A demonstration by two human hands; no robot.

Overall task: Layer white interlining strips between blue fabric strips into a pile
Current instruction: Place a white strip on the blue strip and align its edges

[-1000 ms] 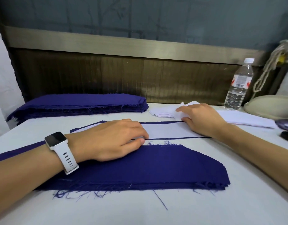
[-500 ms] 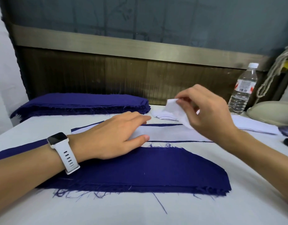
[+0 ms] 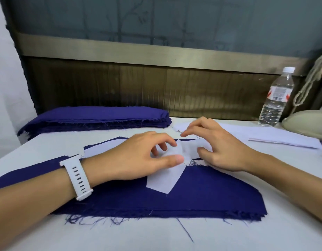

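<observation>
Atop blue pile [image 3: 211, 196], white strip [image 3: 163, 182] pinched in L hand [image 3: 138, 156]

Two blue fabric stacks, upper left [image 3: 95, 116] and lower centre [image 3: 192, 196]; one loose interlining strip [image 3: 163, 182]; one water bottle [image 3: 276, 98]; one watch [image 3: 78, 176].

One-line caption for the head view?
Left hand pinches a white interlining strip over the near blue fabric pile; right hand touches the strip.
</observation>
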